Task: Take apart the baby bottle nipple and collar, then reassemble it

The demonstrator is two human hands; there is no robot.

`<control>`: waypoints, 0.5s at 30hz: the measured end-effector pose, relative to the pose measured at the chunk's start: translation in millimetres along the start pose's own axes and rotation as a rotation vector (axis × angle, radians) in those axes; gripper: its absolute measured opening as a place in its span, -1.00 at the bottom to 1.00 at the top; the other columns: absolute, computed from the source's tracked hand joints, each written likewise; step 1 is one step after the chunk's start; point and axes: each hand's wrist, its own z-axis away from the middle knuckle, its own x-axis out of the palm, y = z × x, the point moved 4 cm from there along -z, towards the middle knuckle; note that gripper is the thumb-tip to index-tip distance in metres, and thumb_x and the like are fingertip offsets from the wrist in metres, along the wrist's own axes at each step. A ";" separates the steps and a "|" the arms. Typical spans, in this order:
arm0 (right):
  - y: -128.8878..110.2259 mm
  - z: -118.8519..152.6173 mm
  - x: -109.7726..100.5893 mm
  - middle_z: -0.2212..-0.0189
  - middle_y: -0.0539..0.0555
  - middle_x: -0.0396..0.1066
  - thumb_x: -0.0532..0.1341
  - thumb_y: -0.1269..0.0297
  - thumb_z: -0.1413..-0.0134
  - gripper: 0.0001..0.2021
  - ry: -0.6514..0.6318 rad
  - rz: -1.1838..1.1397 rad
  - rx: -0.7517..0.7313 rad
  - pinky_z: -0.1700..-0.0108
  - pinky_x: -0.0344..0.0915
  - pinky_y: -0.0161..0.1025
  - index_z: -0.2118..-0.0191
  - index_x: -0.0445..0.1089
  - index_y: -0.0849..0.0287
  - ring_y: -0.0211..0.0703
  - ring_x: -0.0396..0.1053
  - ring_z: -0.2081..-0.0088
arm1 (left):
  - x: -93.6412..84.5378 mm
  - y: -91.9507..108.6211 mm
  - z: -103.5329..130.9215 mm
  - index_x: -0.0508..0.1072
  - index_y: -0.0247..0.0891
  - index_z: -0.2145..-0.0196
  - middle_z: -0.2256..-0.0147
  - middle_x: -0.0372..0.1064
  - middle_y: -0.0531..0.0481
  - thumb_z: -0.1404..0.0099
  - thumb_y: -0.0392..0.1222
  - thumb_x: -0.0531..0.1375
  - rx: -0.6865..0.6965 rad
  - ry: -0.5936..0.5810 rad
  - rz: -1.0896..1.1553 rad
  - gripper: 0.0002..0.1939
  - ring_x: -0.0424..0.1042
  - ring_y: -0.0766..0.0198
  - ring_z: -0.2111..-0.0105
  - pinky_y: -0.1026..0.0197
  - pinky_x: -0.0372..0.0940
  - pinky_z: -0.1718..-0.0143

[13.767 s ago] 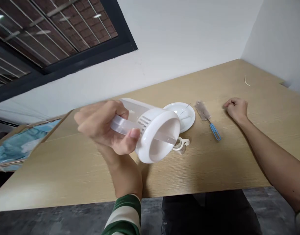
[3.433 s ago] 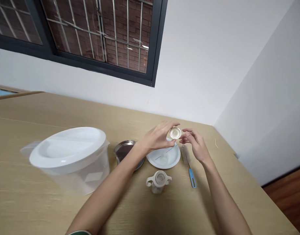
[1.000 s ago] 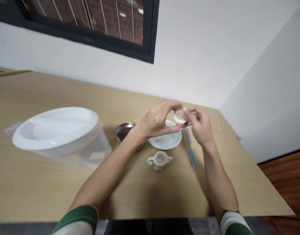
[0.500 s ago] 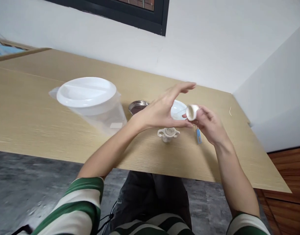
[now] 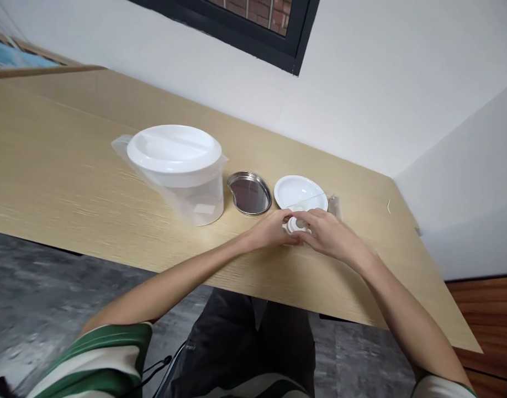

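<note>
Both of my hands meet near the table's front half, around one small thing. With its fingers and thumb, my right hand [image 5: 326, 232] grips a round white cap [image 5: 295, 224] from the right and above. My left hand [image 5: 274, 228] is curled around the left side, at the small two-handled pot, which the fingers mostly hide. Whether the cap sits fully down on the pot cannot be made out. Just behind the hands lies a white oval dish [image 5: 297, 188] with a thin wire-like rod across it.
A clear plastic pitcher with a white lid [image 5: 174, 148] stands left on the wooden table [image 5: 91, 166]. Beside it lies a kidney-shaped metal tray [image 5: 250, 193]. A small clear packet [image 5: 335, 205] lies right of the dish. A thin white strip [image 5: 389, 207] lies farther right.
My right hand has brought the white cap down and left to the two-handled pot. My left hand, spread in the air before, has lowered and closed around the pot. The view has shifted.
</note>
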 end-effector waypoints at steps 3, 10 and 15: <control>2.6 -7.0 -3.2 0.05 0.20 0.45 0.15 0.23 -0.31 -0.62 -0.082 -0.004 -0.016 -0.01 0.32 -0.04 -0.21 0.33 0.05 0.07 0.40 -0.02 | 0.3 -3.8 2.6 0.51 -0.27 0.21 0.35 0.46 0.06 0.02 -0.02 0.44 -0.010 0.015 0.073 -0.56 0.38 0.31 0.38 0.28 0.23 0.36; 6.4 -11.6 -3.3 -0.11 0.18 0.36 0.07 0.40 -0.32 -0.57 -0.218 -0.037 -0.170 -0.06 0.32 -0.08 -0.25 0.29 0.01 0.00 0.37 -0.08 | 5.9 -17.1 9.1 0.50 -0.27 0.17 0.24 0.51 0.00 -0.04 -0.01 0.43 0.046 0.031 0.189 -0.56 0.44 0.26 0.27 0.24 0.28 0.27; 7.6 -20.2 -5.2 -0.18 0.12 0.34 0.02 0.49 -0.30 -0.57 -0.308 -0.066 -0.303 -0.14 0.29 -0.08 -0.16 0.39 0.03 -0.04 0.31 -0.17 | 11.4 -23.7 7.6 0.51 -0.28 0.13 0.20 0.55 -0.03 -0.03 -0.04 0.44 0.018 0.002 0.324 -0.53 0.49 0.23 0.23 0.25 0.33 0.25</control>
